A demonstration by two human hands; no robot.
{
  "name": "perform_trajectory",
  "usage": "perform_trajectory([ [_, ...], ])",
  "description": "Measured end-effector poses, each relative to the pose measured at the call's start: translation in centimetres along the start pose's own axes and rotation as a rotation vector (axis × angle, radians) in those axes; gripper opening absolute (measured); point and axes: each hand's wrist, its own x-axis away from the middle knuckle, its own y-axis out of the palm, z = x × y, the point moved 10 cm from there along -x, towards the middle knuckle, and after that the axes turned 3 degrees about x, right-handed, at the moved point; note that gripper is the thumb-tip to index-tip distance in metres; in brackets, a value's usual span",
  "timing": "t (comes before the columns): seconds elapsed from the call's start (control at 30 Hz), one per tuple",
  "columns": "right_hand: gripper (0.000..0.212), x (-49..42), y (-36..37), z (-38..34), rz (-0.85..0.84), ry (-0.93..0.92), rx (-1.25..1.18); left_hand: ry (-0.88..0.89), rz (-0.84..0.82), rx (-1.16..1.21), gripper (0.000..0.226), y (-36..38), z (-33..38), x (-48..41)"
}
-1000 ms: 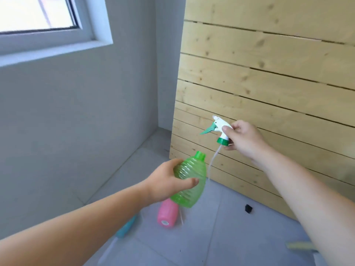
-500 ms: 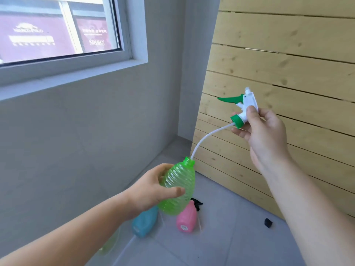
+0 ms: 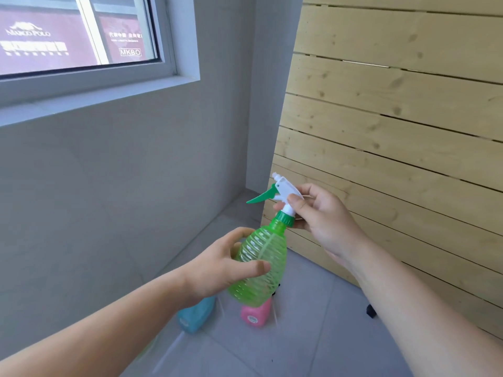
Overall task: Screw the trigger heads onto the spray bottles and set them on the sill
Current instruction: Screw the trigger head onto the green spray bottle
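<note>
Over grey tiled floor (image 3: 313, 346) by pine-slat wall (image 3: 394, 131), left hand (image 3: 217, 268) grips ribbed translucent green bottle (image 3: 261, 265); right hand (image 3: 321, 216) pinches white-and-green trigger head (image 3: 283, 194) seated on its neck.

Room surroundings: pale wood slat panel (image 3: 394, 126), grey walls, window, tiled floor.

Slat panel fills the right side, horizontal boards with dark gaps and knots, leaning slightly, bottom edge on the grey tiled floor (image 3: 313, 346). Small black object (image 3: 370, 311) on the tiles just in front of the panel's foot, kind unclear. Narrow grey wall section (image 3: 272, 91) directly left of the panel, forming the corner. Wide grey wall (image 3: 95, 191) further left of that. Window (image 3: 81, 36) high up, well left of the panel, white frame, one vertical bar. Dark red signs (image 3: 27, 32) visible through the glass, white lettering, "MKBO" readable, the rest blurred.
</note>
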Motion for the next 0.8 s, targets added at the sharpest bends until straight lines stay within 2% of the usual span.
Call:
perform_trajectory([
  [0.13,0.02,0.1,-0.3,0.6,-0.065,0.04,0.014,-0.002,-0.003,0.026,0.057,0.3,0.0,-0.2],
  [0.3,0.019,0.2,0.1,1.2,-0.111,0.046,-0.028,-0.005,-0.014,0.032,0.056,0.6,0.1,-0.2],
  [0.57,0.045,0.2,1.7,1.5,-0.302,0.051,-0.075,-0.004,-0.018,0.064,0.052,0.6,0.2,0.2],
  [0.8,0.044,-0.2,1.5,1.4,-0.308,0.007,-0.007,0.03,-0.013,0.07,0.048,0.4,0.8,0.3],
])
